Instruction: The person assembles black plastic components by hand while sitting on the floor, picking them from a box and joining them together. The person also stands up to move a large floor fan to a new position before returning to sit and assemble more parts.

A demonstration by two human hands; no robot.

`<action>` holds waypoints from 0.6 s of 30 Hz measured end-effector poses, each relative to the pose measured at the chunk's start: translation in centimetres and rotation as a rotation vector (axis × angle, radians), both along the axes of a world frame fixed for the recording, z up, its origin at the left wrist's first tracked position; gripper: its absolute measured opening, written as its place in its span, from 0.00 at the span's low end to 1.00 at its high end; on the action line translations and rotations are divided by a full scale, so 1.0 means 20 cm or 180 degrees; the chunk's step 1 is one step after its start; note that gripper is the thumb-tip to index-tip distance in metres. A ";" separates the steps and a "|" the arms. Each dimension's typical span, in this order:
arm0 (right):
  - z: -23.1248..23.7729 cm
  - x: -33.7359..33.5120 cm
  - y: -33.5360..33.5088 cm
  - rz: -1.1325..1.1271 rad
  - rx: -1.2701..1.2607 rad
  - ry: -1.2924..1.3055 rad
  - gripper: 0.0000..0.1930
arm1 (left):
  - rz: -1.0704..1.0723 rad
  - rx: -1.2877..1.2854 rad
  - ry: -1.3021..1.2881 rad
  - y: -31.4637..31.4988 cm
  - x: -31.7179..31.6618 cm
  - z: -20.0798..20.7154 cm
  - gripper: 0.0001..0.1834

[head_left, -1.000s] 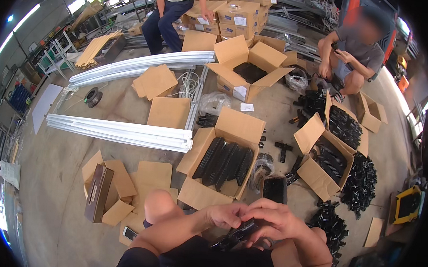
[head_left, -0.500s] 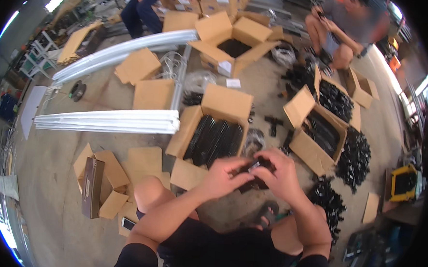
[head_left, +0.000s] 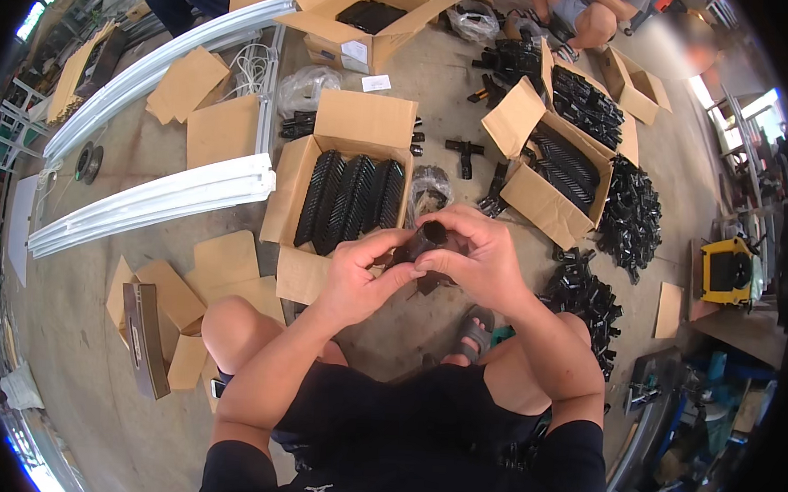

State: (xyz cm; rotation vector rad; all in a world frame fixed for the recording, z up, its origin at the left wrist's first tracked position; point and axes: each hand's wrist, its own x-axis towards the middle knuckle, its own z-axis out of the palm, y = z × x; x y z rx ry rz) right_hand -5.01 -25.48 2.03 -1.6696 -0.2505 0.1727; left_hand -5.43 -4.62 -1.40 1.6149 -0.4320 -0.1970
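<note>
Between my two hands, in front of my chest, is a black plastic pipe fitting with a round open end facing up. My left hand grips it from the left, thumb on its near side. From the other side my right hand closes on it, fingers behind and thumb in front; its lower part is partly hidden. Just beyond stands an open cardboard box packed with neat rows of black ribbed parts. A cross-shaped black fitting lies alone on the floor farther off.
To the right are another cardboard box of black parts and loose heaps of black fittings. Long white strips lie on the left, near an empty opened carton. Other people sit at the far side, one beside a plastic bag.
My view has shifted, so the surroundings sit higher and more to the left. The fitting has been turned in my hands, and its round opening now shows.
</note>
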 end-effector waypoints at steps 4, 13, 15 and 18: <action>-0.03 0.01 0.01 -0.0121 -0.0370 -0.0326 0.17 | -0.0031 -0.0018 0.0070 0.00 0.02 0.01 0.19; -0.13 0.02 0.02 -0.0010 0.0340 0.0442 0.17 | 0.0100 0.0563 -0.0068 0.02 0.06 0.04 0.22; -0.13 0.02 0.03 -0.0043 0.0544 0.0508 0.17 | 0.0139 0.0504 0.0062 0.02 0.05 0.04 0.23; -0.14 0.01 0.06 -0.0116 0.0842 0.0577 0.17 | 0.0214 0.0527 0.0164 0.03 0.04 0.04 0.23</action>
